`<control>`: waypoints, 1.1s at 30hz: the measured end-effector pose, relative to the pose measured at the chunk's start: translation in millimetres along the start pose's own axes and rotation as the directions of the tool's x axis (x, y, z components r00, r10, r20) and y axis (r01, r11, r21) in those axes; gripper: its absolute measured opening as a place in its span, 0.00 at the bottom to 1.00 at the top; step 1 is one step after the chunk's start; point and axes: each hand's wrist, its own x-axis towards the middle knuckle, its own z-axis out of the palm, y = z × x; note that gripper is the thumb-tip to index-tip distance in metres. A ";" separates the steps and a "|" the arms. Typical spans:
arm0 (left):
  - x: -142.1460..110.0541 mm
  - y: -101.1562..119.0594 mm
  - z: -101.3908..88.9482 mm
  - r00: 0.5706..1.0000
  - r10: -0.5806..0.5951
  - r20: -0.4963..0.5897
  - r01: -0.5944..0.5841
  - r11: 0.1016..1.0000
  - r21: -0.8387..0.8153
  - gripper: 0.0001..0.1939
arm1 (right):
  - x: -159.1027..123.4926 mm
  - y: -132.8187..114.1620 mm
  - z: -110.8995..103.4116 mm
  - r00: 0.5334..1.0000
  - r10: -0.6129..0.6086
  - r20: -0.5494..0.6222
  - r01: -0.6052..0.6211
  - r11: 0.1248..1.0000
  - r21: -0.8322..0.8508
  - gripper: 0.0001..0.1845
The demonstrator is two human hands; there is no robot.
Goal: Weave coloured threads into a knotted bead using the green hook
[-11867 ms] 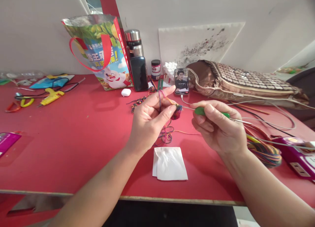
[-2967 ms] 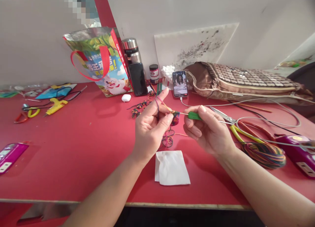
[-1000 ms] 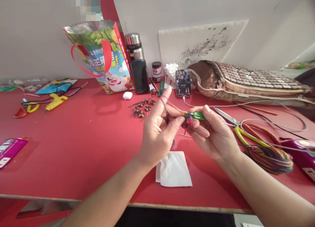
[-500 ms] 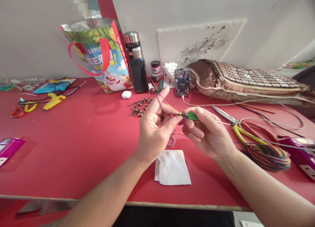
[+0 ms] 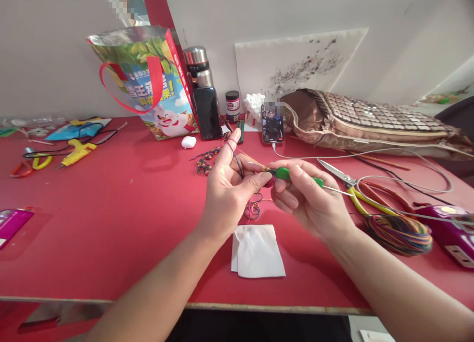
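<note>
My right hand (image 5: 314, 198) grips a crochet hook (image 5: 283, 173) by its green handle, its metal shaft pointing left. Pinched between the thumb and fingers of my left hand (image 5: 231, 189) is a small piece of dark multicoloured crochet work (image 5: 271, 174), partly hidden by the fingers. Yarn (image 5: 237, 159) loops round my raised left index finger and runs down to the work. Loose yarn (image 5: 252, 209) lies in curls on the table below both hands. Just behind my left hand sit several small crocheted pieces (image 5: 204, 166).
A folded white tissue (image 5: 261, 250) lies in front of me. To the right are scissors (image 5: 346, 179), a yarn bundle (image 5: 398, 233) and a purple power strip (image 5: 448, 233). Phones (image 5: 272, 124), a shopping bag (image 5: 148, 85) and a thermos (image 5: 198, 65) stand behind; a yellow glue gun (image 5: 77, 153) lies left.
My right hand has turned slightly, so more of the hook's green handle shows. The view has shifted a little, and both hands still hold the same things.
</note>
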 end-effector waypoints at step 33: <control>-0.8 -4.6 -1.9 0.998 0.034 -0.054 -0.033 0.999 0.011 0.43 | -3.3 9.8 -1.6 0.992 -0.112 -0.055 0.105 0.987 -0.117 0.16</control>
